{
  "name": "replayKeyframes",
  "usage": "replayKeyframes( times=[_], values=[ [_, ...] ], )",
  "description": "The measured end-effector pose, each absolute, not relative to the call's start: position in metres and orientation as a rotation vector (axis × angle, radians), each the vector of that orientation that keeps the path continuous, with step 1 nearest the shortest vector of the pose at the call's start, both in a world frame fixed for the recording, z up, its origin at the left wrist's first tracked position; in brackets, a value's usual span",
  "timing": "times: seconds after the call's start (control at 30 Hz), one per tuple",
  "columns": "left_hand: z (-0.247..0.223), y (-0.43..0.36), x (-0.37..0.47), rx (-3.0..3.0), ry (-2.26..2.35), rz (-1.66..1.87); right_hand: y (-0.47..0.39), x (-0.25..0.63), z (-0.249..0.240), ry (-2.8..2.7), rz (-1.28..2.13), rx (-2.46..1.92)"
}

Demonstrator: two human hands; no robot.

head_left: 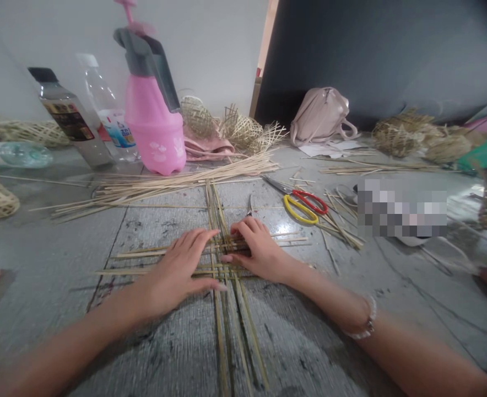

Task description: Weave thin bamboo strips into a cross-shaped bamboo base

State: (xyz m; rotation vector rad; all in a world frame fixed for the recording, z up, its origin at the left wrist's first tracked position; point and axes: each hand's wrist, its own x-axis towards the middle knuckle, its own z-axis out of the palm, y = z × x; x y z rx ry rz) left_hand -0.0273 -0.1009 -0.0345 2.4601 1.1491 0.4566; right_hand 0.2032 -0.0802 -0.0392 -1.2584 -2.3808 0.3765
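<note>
Long thin bamboo strips (243, 336) run front to back and cross several side-to-side strips (140, 254), forming a small woven patch (221, 270) on the table before me. My left hand (181, 264) rests over the left side of the crossing, fingers stretched forward and thumb spread toward the patch. On the other side, my right hand (260, 251) lies over the crossing strips with bent fingers; its thumb and index finger are apart around the weave. Both hands touch the strips, and part of the weave is hidden under them.
Scissors with red and yellow handles (305, 207) lie beyond my right hand. A bundle of loose strips (173, 179) stretches across the back, before a pink spray bottle (155, 127) and a dark-capped bottle (70, 118). Woven pieces (243, 129) and a pale bag (322, 116) stand by the wall.
</note>
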Motion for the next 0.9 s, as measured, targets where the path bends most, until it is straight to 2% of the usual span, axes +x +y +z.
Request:
replayKeyframes(
  times=[0.23,0.47,0.57,0.7,0.9],
  values=[
    [-0.032,-0.089,-0.032,2.679,1.044,0.357,-0.075,0.212,-0.036,-2.449,0.406,-1.135],
    [-0.042,-0.082,-0.035,2.672,0.984,0.236,-0.068,0.219,-0.032,-2.549,0.173,-0.884],
    [-0.042,-0.081,-0.035,2.664,0.992,0.203,-0.062,0.224,-0.033,-2.687,0.188,-0.722],
    [-0.046,-0.081,-0.035,2.663,0.993,0.222,-0.059,0.226,-0.034,-2.755,0.259,-0.715],
    [-0.046,-0.080,-0.033,2.726,0.967,0.276,-0.061,0.223,-0.034,-2.765,0.188,-0.723]
  ],
)
